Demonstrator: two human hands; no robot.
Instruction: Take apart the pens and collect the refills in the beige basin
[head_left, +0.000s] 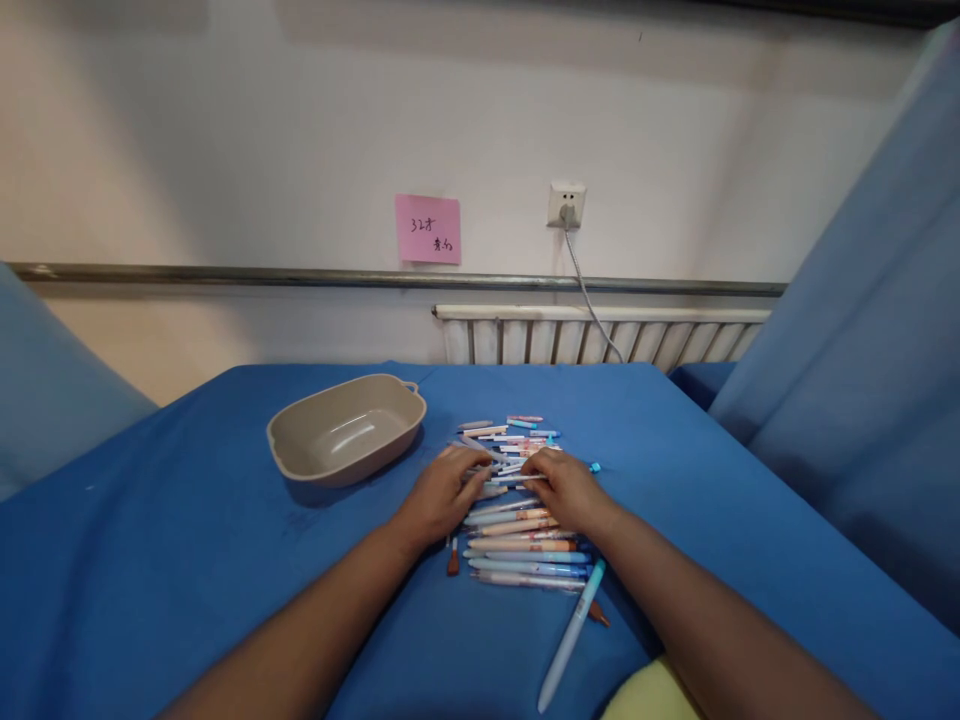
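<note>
Several pens (525, 545) in pale blue, white and orange lie in a loose pile on a blue cloth-covered table (187, 560). My left hand (442, 497) rests palm down on the left side of the pile, fingers curled over a few pens. My right hand (566, 490) lies on the right side, fingers bent and pinching a white pen in the middle of the pile. The fingertips of both hands nearly meet. One light blue pen (571, 635) lies apart, nearer to me, pointing diagonally.
A beige oval dish (346, 428), with nothing in it, sits left of the pile. Blue fabric (862, 380) rises at the right and left edges. Behind the table are a wall with a pink note (427, 229), a socket with a cable (566, 204) and a radiator (600, 335).
</note>
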